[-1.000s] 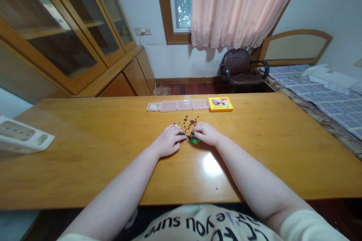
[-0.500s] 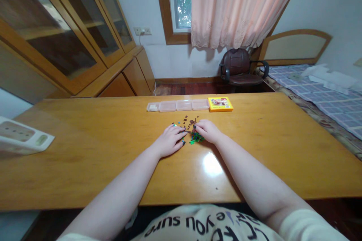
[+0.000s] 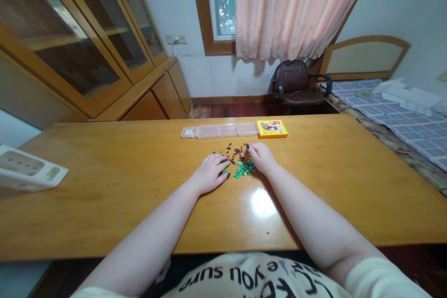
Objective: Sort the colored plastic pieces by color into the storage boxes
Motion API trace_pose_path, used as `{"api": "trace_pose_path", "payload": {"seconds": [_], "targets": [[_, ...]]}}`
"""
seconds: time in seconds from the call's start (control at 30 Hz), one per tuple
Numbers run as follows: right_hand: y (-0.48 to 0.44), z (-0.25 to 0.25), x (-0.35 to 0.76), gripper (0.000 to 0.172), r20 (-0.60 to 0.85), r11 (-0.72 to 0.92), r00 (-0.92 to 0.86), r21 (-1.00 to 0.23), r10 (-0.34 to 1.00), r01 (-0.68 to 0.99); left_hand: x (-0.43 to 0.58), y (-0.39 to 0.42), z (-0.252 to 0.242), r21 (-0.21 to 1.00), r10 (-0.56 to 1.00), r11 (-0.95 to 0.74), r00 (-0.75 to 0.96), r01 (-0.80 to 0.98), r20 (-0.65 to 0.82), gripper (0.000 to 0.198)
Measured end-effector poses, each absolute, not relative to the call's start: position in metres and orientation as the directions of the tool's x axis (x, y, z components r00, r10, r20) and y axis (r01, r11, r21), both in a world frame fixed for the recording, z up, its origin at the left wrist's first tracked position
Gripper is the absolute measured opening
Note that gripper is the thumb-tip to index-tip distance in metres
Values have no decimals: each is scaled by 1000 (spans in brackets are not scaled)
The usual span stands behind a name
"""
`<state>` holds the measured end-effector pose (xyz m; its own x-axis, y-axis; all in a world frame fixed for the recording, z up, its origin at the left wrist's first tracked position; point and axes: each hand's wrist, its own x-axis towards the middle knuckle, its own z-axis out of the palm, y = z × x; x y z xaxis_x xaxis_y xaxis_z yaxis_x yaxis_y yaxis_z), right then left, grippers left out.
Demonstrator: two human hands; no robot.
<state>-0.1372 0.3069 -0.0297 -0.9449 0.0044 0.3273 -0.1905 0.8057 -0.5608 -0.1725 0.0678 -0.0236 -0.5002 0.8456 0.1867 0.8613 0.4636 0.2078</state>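
Small building bricks lie in a loose heap on the wooden table. Green and blue bricks (image 3: 244, 168) make up the near part, and scattered brown bricks (image 3: 238, 151) lie just beyond. My left hand (image 3: 211, 173) rests on the table at the heap's left side, fingers spread, partly covering a few bricks. At the right edge of the heap, my right hand (image 3: 261, 156) has thumb and fingertips drawn together by the brown bricks. Whatever is between those fingertips is too small to make out.
Several clear plastic trays (image 3: 226, 131) stand in a row near the table's far edge, beside a yellow box (image 3: 272, 129). A white plastic object (image 3: 31, 167) is at the far left. One tiny dark piece (image 3: 267, 233) lies near the front edge.
My right hand has shifted slightly away and to the right, uncovering more of the green and blue bricks. My left hand has barely moved.
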Motion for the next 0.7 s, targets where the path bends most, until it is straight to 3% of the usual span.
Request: {"api": "trace_pose_path", "payload": {"seconds": [0.1, 0.27, 0.5, 0.7], "targets": [[308, -31, -138, 43, 287, 782, -958, -593, -17, -192, -172, 68, -22, 210, 853, 445, -484, 870, 197, 35], [305, -31, -138, 37, 236, 739, -950, -600, -204, -307, -171, 67, -17, 205, 863, 423, -462, 883, 207, 26], [301, -24, -135, 38, 193, 694, -937, -632, -290, -345, -169, 68, -15, 203, 863, 418, -456, 886, 216, 26], [307, -27, -136, 40, 267, 739, -960, -628, -91, -244, -166, 73, -17, 203, 880, 403, -439, 892, 183, 37]]}}
